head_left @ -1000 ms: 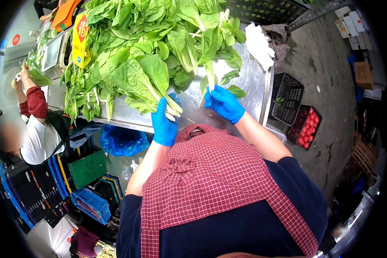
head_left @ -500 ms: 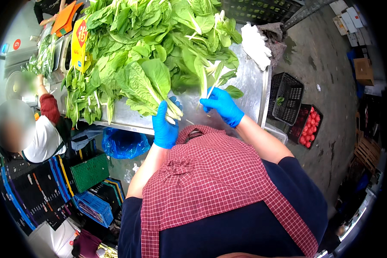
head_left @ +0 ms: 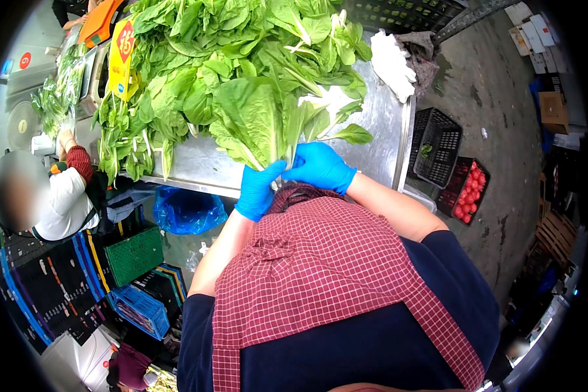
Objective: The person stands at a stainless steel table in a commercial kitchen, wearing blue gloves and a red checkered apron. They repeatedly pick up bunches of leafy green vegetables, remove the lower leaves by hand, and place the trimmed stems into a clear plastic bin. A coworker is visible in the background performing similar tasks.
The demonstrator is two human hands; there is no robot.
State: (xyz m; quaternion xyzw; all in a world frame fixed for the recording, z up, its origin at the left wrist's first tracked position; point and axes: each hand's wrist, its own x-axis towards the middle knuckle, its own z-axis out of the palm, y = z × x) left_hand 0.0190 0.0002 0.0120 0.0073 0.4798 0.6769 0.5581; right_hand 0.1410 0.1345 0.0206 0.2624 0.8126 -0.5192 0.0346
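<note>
Both my hands wear blue gloves and meet in front of my chest at the near edge of the metal table point(head_left: 196, 160). My left hand point(head_left: 259, 189) is closed round the stem ends of a bunch of leafy greens point(head_left: 251, 124), whose broad leaves fan out away from me. Pressed against the same stems from the other side is my right hand point(head_left: 321, 168), its fingers curled around them. Beyond the bunch a large heap of loose leafy greens point(head_left: 196, 72) covers much of the table. A single leaf point(head_left: 353, 134) sticks out to the right.
White cloth point(head_left: 392, 68) lies at the table's right edge. Black crates point(head_left: 436, 147) stand on the floor, one with red tomatoes point(head_left: 469, 196). A blue bag point(head_left: 188, 212) hangs open below the table at left, near a green crate point(head_left: 134, 253) and a co-worker point(head_left: 65, 196).
My right hand has moved left with its stems and joined my left hand at the bunch. The bunch has shifted right and now stands more upright, its leaves spread wider.
</note>
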